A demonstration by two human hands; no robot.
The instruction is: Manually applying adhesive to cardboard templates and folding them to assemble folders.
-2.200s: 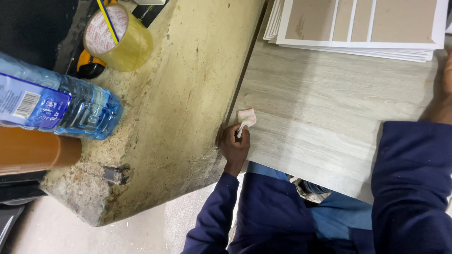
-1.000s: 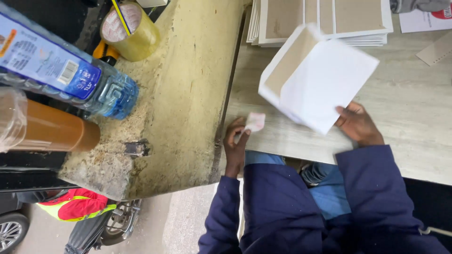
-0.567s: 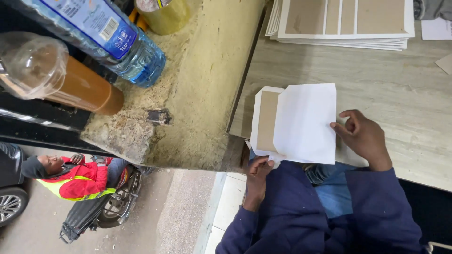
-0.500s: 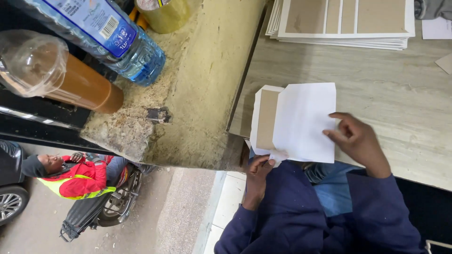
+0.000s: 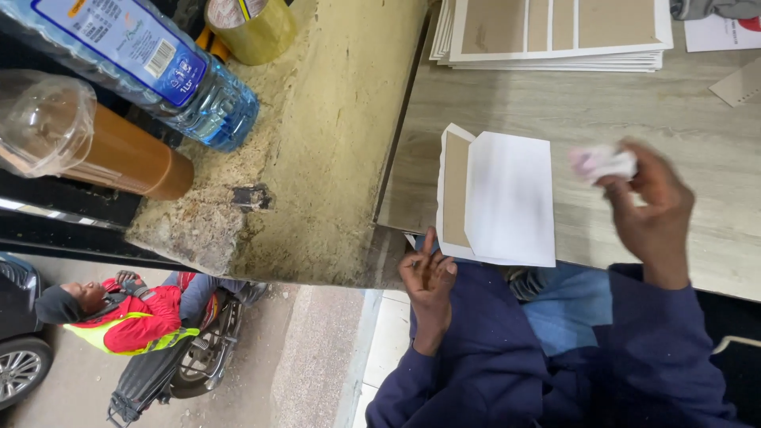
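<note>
Pale wood-grain tabletop (image 5: pixel 634 111) fills the right side, butting against a rough concrete ledge (image 5: pixel 333 143) with a street below. One white envelope (image 5: pixel 499 198) lies flat near the table's front edge, its brown flap open to the left. One stack of flat envelope sheets (image 5: pixel 555 36) sits at the far edge, cut off by the frame. On the ledge stand one blue-labelled water bottle (image 5: pixel 143 63), one brown bottle with a clear cap (image 5: pixel 95 143) and one yellowish tape roll (image 5: pixel 250 28), all partly cropped. The right hand (image 5: pixel 646 210) is raised over the table just right of the envelope, fingers pinched on a small crumpled white-and-pink wad (image 5: pixel 602 162), blurred beyond telling. The left hand (image 5: pixel 428 273) rests loosely curled and empty at the table edge, fingertips touching the envelope's lower left corner.
</note>
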